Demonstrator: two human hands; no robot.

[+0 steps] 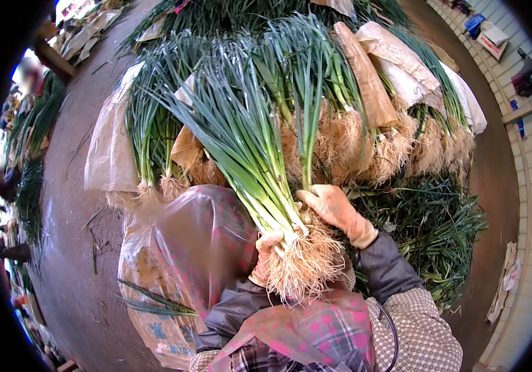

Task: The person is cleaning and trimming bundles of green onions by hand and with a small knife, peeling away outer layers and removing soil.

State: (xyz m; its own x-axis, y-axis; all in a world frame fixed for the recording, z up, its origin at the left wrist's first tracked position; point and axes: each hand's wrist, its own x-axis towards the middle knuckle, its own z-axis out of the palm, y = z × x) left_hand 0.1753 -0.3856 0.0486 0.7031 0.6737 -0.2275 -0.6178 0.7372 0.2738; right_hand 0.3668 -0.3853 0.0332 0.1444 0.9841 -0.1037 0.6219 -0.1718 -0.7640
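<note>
Left hand (268, 247) grips one green onion bunch (259, 161) near its roots, right hand (335, 208) closes on its stalks, while many tied bundles (396, 124) already lie stacked behind and loose leaves (427, 223) wait beside.

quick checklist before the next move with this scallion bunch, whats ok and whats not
1. Left hand grips the bunch near its roots: ok.
2. Right hand rests on the bunch above the roots: ok.
3. Roots roughly level at the end: ok.
4. Bunch tied: cannot tell, no band shows.
5. Leaves held apart from the pile behind: not ok, they overlap it.
6. Loose leaves to the right kept out of the bunch: ok.
</note>
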